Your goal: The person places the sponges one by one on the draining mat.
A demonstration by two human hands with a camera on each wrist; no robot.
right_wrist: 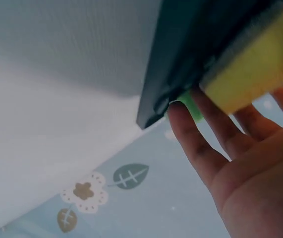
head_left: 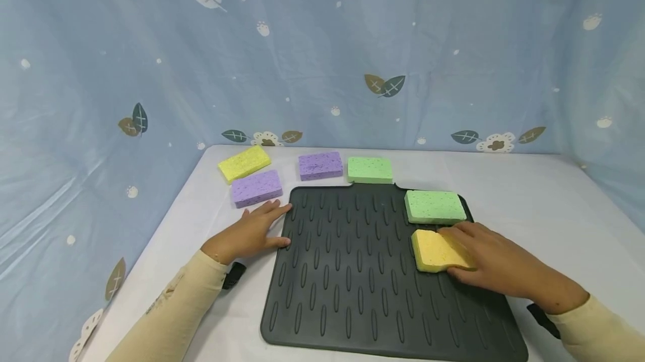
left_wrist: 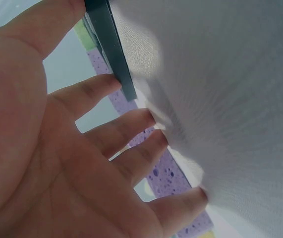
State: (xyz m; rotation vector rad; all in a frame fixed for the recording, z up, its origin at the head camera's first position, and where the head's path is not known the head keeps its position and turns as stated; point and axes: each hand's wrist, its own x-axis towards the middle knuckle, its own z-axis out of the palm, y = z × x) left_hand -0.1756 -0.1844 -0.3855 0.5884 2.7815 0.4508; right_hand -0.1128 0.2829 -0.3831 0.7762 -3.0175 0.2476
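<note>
- White desk [head_left: 529,194] is carrying a dark mat [head_left: 353,272].
- Right hand [head_left: 496,261] fingers are lying flat on the sponge [head_left: 435,251], its long axis running left-right.
- Left hand [head_left: 249,233] fingers are resting spread at the mat's edge.

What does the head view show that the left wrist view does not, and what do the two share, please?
Only the head view shows the right hand resting on the orange sponge, the two green sponges, the yellow sponge and the whole ridged mat.

Only the left wrist view shows the left hand's palm and its fingers spread straight against the white table.

Both show the left hand at the mat's left edge, with a purple sponge just beyond it.
</note>
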